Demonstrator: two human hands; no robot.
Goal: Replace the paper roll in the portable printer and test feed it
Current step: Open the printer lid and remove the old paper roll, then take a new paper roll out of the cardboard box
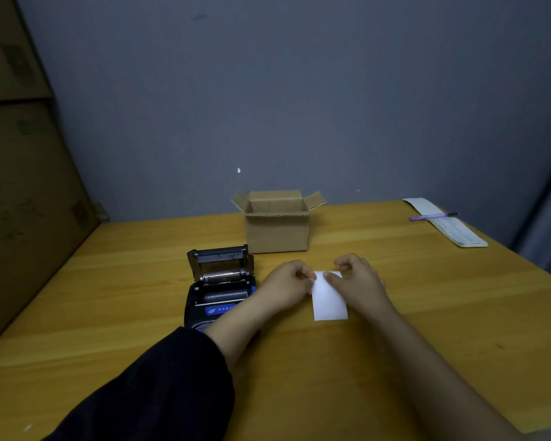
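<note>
Centre of frame: left hand (pixel 286 283) and right hand (pixel 360 281) both pinch the top edge of a white paper strip (pixel 330 297), fingers closed on it; the strip's free end lies on the wooden tabletop (pixel 427 313). Portable printer (pixel 218 289) sits just left of the hands, lid up. Open cardboard box (pixel 275 222) behind. Pen (pixel 433 215) on a pad (pixel 449 226), upper right.

I cannot read any text; the blue label (pixel 219 309) on the printer (pixel 218 297) is too blurred.
</note>
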